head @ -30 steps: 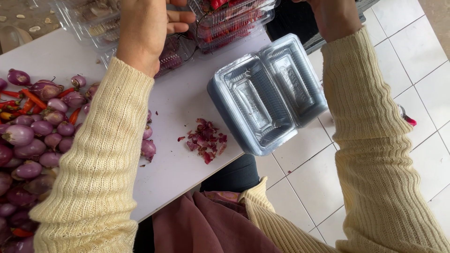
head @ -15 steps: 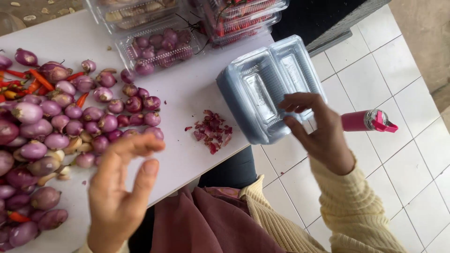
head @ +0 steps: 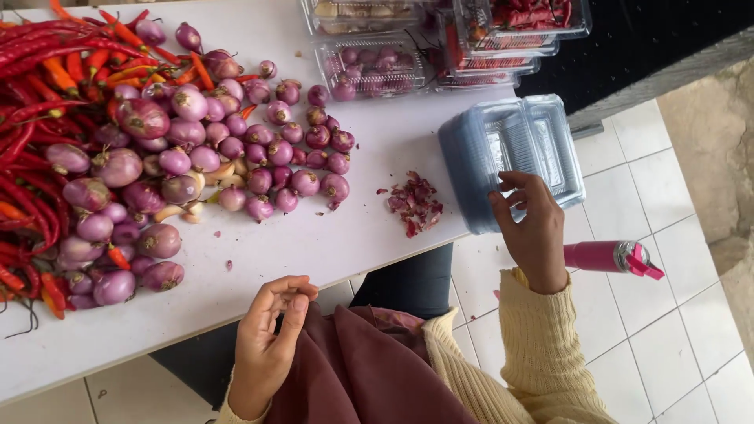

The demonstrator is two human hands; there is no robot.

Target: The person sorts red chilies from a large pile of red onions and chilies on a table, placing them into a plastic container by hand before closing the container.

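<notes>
My right hand [head: 534, 228] reaches over the near edge of a stack of clear plastic trays [head: 510, 157] at the table's right corner, fingers curled and spread, touching or just above the rim. My left hand [head: 267, 338] hovers loosely curled at the table's near edge, above my lap, holding nothing. A heap of purple shallots [head: 196, 165] lies on the white table [head: 330, 243], a short way up and left of my left hand. Red chillies [head: 47, 102] are piled at the far left. A small pile of shallot peels [head: 415, 206] lies between the shallots and the trays.
Filled clear boxes of shallots [head: 369, 67] and of chillies [head: 518, 23] stand at the table's back. A pink bottle [head: 609, 257] lies on the tiled floor to the right of my right wrist. My maroon lap cloth [head: 369, 377] is below.
Both hands came down from the boxes at the back. My right hand has moved to the stack of trays; my left hand has drawn in to the table's near edge.
</notes>
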